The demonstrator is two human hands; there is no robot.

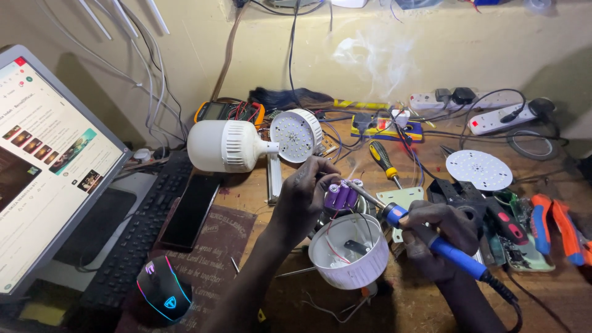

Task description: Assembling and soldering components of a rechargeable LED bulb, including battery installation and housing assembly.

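Hands (305, 194) soldering purple cells (341, 197), blue iron (431, 242)

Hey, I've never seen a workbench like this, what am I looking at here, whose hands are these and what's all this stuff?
This is one picture from a camera worn on a person's head, looking down at their own two bare hands over a cluttered wooden bench.

The right hand grips a blue soldering iron, its tip at a small purple battery pack. The left hand steadies that pack from the other side. Just below sits an open white lamp shell with thin wires inside. Smoke drifts above, near the wall.

Around them: a big white bulb, a round light board, a yellow-and-black screwdriver, orange pliers, power strips, a phone, a keyboard, a glowing mouse and a monitor.
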